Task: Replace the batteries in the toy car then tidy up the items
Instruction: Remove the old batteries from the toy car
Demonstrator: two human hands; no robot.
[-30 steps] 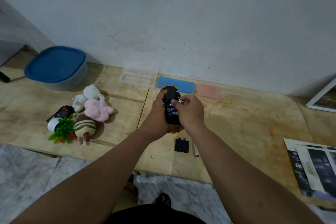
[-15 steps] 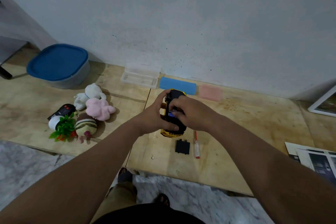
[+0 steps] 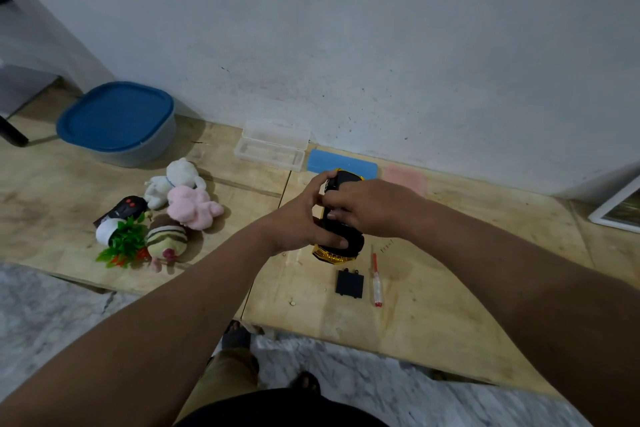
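The toy car [image 3: 341, 243], gold body with a black underside, is turned belly-up over the wooden board. My left hand [image 3: 299, 224] grips its left side. My right hand [image 3: 367, 206] lies across the underside, fingers pressing into the battery bay, so the batteries are hidden. The black battery cover [image 3: 349, 283] lies loose on the board just below the car. A small screwdriver [image 3: 376, 282] with a red and clear handle rests right of the cover.
At the wall sit an open clear case [image 3: 272, 149], a blue case [image 3: 341, 163] and a pink case [image 3: 405, 178]. Left are a blue-lidded tub [image 3: 117, 121], plush toys [image 3: 188, 203], a black remote [image 3: 123, 208] and a fake plant [image 3: 121, 243]. A white frame [image 3: 618, 208] stands far right.
My hands have lowered the car toward the board. My right hand moved from pinching at the top of the bay to lying flat over it, covering the blue batteries.
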